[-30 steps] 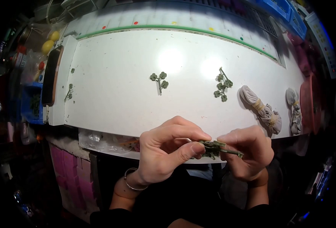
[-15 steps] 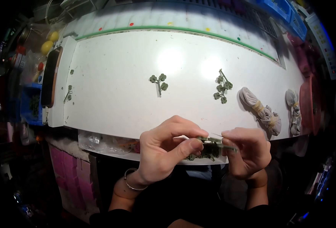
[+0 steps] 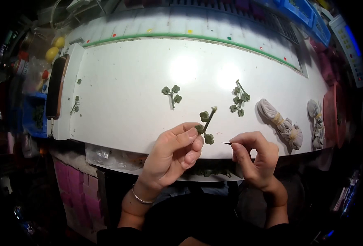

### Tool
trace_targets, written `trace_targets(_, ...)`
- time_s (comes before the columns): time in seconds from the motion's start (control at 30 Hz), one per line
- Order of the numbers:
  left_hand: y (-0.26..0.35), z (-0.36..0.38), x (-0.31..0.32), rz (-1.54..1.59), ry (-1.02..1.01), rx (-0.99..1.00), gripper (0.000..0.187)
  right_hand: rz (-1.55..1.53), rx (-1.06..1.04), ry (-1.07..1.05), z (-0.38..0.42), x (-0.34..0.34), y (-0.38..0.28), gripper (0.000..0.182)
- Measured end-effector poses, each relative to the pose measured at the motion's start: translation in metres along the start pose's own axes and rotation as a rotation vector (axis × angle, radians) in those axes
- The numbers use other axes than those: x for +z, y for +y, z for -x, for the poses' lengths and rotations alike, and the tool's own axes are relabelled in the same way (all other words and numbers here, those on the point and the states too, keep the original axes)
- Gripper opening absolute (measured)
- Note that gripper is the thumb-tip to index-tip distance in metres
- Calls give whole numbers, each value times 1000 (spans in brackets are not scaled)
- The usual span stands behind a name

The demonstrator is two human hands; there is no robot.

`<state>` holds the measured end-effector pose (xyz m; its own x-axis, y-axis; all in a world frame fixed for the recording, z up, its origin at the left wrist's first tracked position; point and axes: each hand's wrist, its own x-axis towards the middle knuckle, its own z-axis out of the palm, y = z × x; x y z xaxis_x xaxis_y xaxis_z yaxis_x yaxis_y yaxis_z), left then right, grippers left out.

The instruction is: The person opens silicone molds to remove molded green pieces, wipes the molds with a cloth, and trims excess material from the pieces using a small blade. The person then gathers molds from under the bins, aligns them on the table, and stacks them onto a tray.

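Note:
Between its thumb and fingers, my left hand (image 3: 175,149) pinches a green leafy sprig (image 3: 206,125), its stem tip pointing up and to the right. To the right, my right hand (image 3: 255,158) holds a thin pointed tool (image 3: 226,143) in a pinch, its tip toward the sprig but apart from it. A small green sprig (image 3: 172,96) lies on the white table (image 3: 124,90) beyond my left hand. Another sprig, longer (image 3: 240,98), lies farther right. Dark green pieces (image 3: 214,170) sit in an open drawer below the table edge.
Two grey cloth bundles tied with bands (image 3: 280,123) (image 3: 316,123) lie at the right, beside a pink basin (image 3: 336,115). A phone (image 3: 57,87) rests on the left ledge above a blue bin (image 3: 34,115). Small green scraps (image 3: 75,104) lie near the left edge.
My hands have moved apart. The sprig in my left hand is now raised over the table edge, and my right hand has drawn away with the thin tool. The view has shifted slightly.

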<state>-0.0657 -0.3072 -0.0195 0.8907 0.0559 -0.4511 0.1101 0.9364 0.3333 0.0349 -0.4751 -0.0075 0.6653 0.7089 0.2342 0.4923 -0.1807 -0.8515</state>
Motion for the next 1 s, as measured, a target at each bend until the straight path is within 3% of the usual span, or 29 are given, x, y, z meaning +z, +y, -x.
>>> trace_targets(0.13, -2, 3, -2, 218, -168, -55, 19, -18, 26, -17, 2, 4, 2, 6)
trace_targets(0.2, -3, 5, 1, 219, -146, -47, 20, -36, 40, -24, 4, 7, 2, 6)
trace_targets(0.3, -6, 5, 5, 102, -31, 10, 20, -28, 57, -22, 4, 7, 2, 8)
trace_targets(0.37, -8, 3, 6, -314, 66, 149, 15, 107, -140, 85, 2, 5, 5, 10)
trace_targets(0.47, -11, 5, 11, -563, 130, 252, 11, 229, -200, 211, 2, 4, 4, 16)
trace_targets(0.6, -10, 5, 14, -656, 122, 300, 10, 394, -216, 201, -3, -2, -8, 23)
trace_targets(0.67, -9, 5, 14, -671, 94, 290, 10, 500, -400, 138, -6, -4, -3, 30)
trace_targets(0.73, -9, 6, 12, -620, 74, 278, 16, 459, -385, 147, -6, -3, -5, 27)
trace_targets(0.83, -11, 9, 13, -612, 80, 399, 25, 283, -257, 80, -5, -8, -15, 17)
trace_targets(0.9, -11, 10, 9, -587, -20, 461, 25, -140, 223, -93, -2, -13, -22, 7)
trace_targets(0.93, -11, 11, 7, -560, -125, 522, 27, -144, 229, -93, -1, -13, -23, 7)
trace_targets(1.0, -13, 14, 7, -581, -137, 545, 29, -311, 290, -135, -1, -14, -24, 5)
